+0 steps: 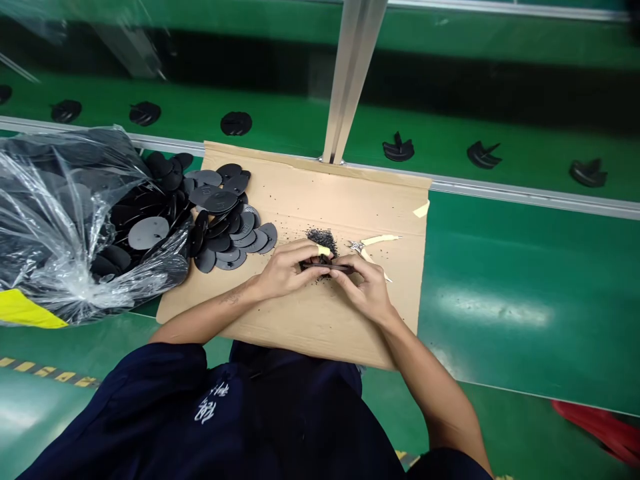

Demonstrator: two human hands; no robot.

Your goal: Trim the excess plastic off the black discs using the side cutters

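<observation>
Left hand (286, 270) and right hand (363, 288) fingertips pinch a black piece (325, 267) (edge-on).

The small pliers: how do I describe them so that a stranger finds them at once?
On the green workbench lies a cardboard sheet. Beyond the person's right hand, beside a heap of black granules, are the pliers, set apart by their cream handles and metal head.

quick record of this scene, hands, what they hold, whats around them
left hand: holds a thin dark plastic piece, yellow tape on one finger
right hand: holds the same piece
beside hands: yellow-handled side cutters, black plastic shavings
work surface: cardboard sheet on green bench
rest: black plastic discs, clear plastic bag
</observation>
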